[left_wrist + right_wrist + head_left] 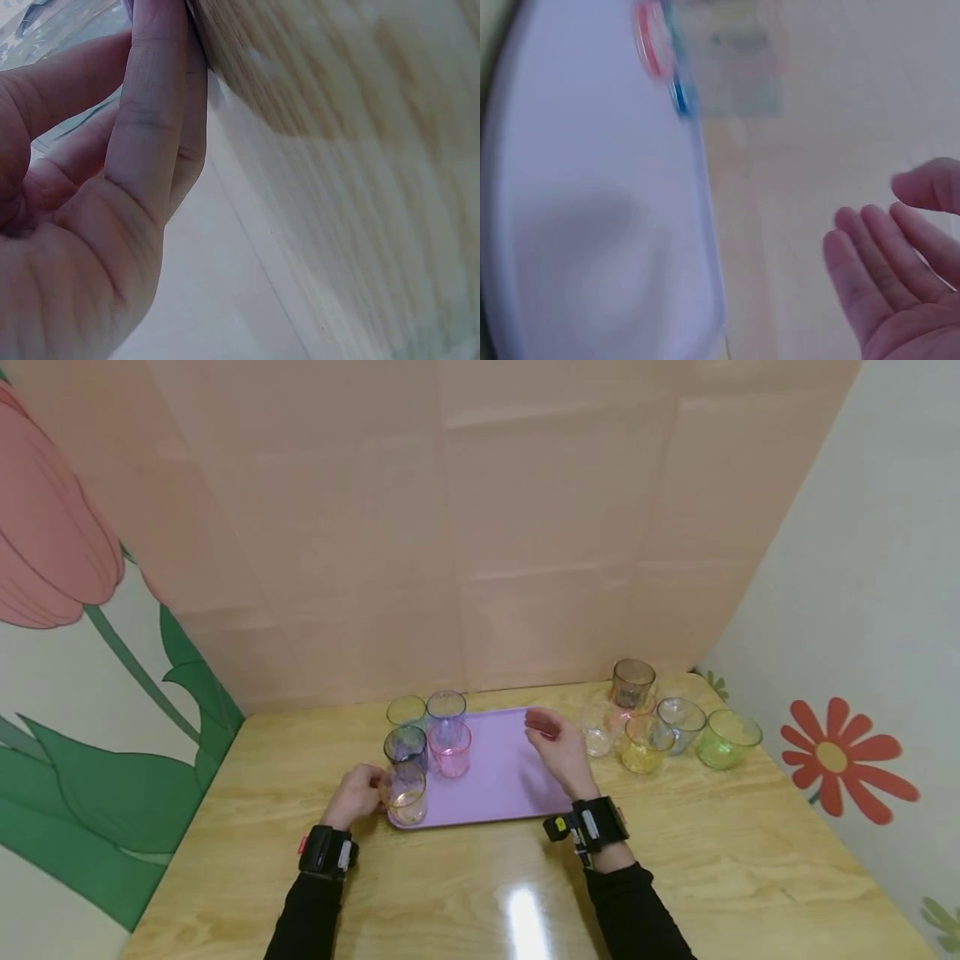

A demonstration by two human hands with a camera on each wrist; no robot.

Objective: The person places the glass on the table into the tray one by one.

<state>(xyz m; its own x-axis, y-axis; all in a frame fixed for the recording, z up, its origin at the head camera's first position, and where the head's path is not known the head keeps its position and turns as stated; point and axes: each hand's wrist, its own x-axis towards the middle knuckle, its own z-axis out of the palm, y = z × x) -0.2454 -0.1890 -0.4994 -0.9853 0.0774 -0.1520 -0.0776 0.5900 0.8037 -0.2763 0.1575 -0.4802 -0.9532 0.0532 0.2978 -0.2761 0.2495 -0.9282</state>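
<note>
Pale glass tumbler [408, 802] stands at the near-left corner of the purple tray [495, 797] on a bench [442, 893], where a nudge from the left hand [357, 793] could knock it into the dark-tinted tumbler [405, 748] behind. Its mouth points up, long axis roughly vertical. Bent left fingers reach its side (whether they pinch it cannot be told); the right hand [558, 755], fingers loosely extended, hovers empty.

Head view: illumination is even; white glare shows on the near side of the pale wooden tabletop [750, 868]; soft shadow lies right on the flat purple tray [491, 777]. Left wrist view: dim. Right wrist view: the pink-rimmed transparent cup [654, 43] is blurred.
</note>
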